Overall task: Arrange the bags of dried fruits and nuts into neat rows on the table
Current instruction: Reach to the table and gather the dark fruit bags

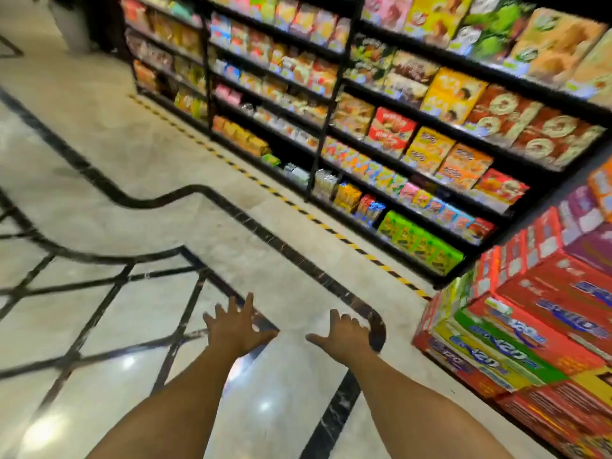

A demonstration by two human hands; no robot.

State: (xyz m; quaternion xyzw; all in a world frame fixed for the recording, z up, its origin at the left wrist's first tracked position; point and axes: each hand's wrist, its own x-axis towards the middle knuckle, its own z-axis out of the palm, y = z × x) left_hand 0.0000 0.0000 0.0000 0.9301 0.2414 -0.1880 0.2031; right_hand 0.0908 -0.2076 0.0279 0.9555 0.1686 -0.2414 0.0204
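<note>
Both my arms stretch forward over a shop floor. My left hand is open, palm down, fingers spread, holding nothing. My right hand is also open and empty, thumb pointing left. The hands hang about a hand's width apart above the pale marble floor. No table and no bags of dried fruits or nuts that I can pick out are in view. The picture is motion-blurred.
Tall black shelves packed with colourful snack boxes and packets run from the upper middle to the right. A stack of red, green and yellow cartons stands at the right, close to my right arm. Yellow-black tape lines the floor along the shelves.
</note>
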